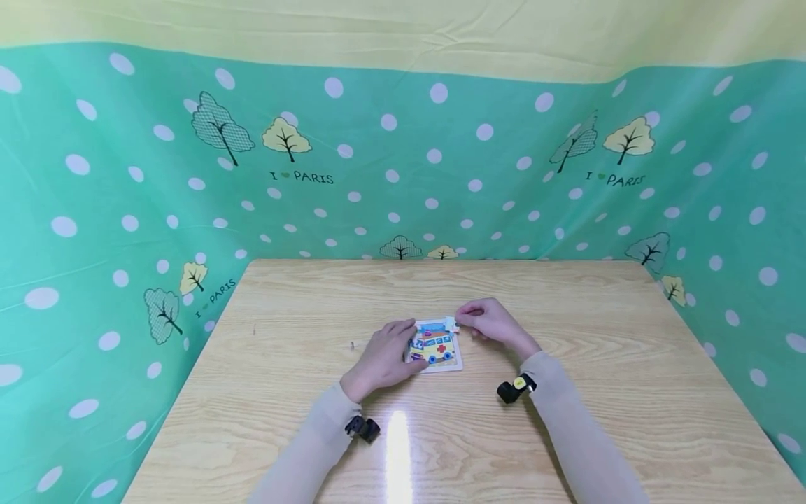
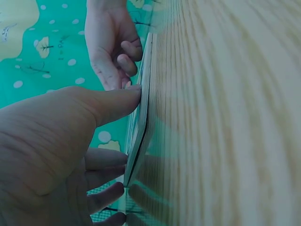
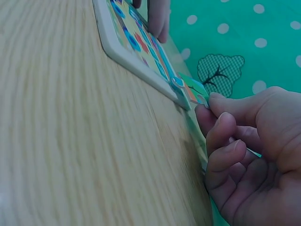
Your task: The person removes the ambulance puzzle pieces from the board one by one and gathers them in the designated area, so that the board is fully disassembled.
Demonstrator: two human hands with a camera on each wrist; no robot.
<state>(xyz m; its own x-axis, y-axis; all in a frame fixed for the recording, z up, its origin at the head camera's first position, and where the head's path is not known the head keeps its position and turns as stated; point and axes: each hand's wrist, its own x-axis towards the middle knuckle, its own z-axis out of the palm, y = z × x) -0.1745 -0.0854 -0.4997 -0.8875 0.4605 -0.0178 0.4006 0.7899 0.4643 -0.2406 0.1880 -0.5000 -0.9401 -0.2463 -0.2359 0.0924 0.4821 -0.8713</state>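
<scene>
A small jigsaw puzzle (image 1: 434, 347) in a white frame lies on the table, its picture a yellow vehicle with a red cross. My left hand (image 1: 385, 355) holds the frame at its left side, thumb on the near edge and fingers by the far left corner. Seen from the left wrist, the thumb (image 2: 115, 104) rests on the frame's edge (image 2: 141, 125). A puzzle piece (image 1: 450, 325), green and orange in the right wrist view, is pinched between thumb and finger of my right hand (image 1: 494, 323). It is over the frame's far right corner; whether it touches cannot be told.
The wooden table (image 1: 283, 301) extends around the puzzle on all sides. A green dotted cloth (image 1: 378, 154) with printed trees hangs behind and beside it. Black wrist cameras (image 1: 518, 388) sit on both forearms. Light glares off the tabletop near the front.
</scene>
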